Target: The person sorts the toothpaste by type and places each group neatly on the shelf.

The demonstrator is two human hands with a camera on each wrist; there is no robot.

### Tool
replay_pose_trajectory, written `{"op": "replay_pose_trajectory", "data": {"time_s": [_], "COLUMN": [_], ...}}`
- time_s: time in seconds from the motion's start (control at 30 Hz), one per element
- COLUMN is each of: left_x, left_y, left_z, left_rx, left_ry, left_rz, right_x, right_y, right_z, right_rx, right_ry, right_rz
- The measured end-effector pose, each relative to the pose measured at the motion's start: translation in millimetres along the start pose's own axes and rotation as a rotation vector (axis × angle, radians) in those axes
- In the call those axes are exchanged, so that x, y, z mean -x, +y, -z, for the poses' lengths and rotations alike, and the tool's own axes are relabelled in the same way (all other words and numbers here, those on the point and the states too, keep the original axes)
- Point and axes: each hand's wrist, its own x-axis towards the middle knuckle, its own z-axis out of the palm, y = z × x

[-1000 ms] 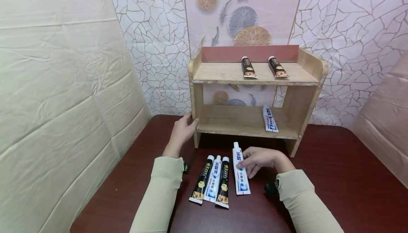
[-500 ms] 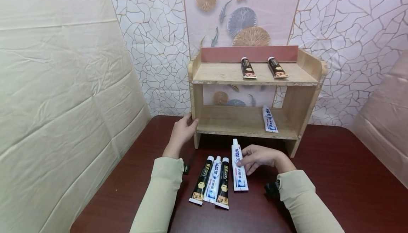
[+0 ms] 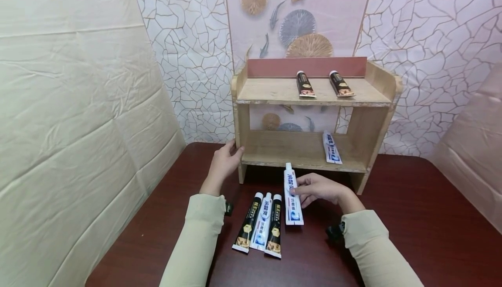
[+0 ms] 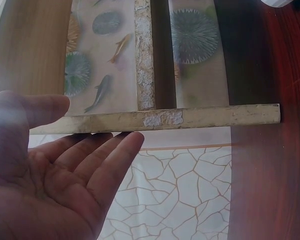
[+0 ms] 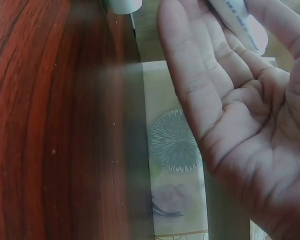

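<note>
Right hand (image 3: 319,189) is pinching a white tube (image 3: 293,210) near the shelf (image 3: 266,90), left hand (image 3: 225,163) is gripping the shelf's left side, fingers pretty straight.

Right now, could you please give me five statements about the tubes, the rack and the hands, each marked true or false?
1. The right hand holds a white tube. True.
2. The left hand holds a black tube. False: the left hand touches the side of the rack.
3. Two upper tubes, both black, lie on the rack. True.
4. The lower shelf bears three tubes. False: the lower shelf bears one.
5. The table bears a white middle tube between two black ones. True.
</note>
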Motion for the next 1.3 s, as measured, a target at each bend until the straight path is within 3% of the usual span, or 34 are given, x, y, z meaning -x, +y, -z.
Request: {"op": "replay_pose_trajectory", "data": {"time_s": [0.63, 1.07, 1.3], "left_x": [-0.8, -0.7, -0.7], "left_y": [-0.2, -0.9, -1.0], "left_z": [0.0, -0.5, -0.3], "left_rx": [0.003, -0.018, -0.016], "left_ry": [-0.001, 0.010, 0.009], "left_rz": [0.004, -0.005, -0.011], "right_x": [0.4, -1.1, -0.5], "right_y": [-9.6, -7.9, -10.9], "right_z": [1.1, 1.4, 0.0], "right_rx": [-0.059, -0.051, -0.036], "right_ry": [0.160, 0.178, 0.284], "right_rz": [0.098, 0.123, 0.146]}}
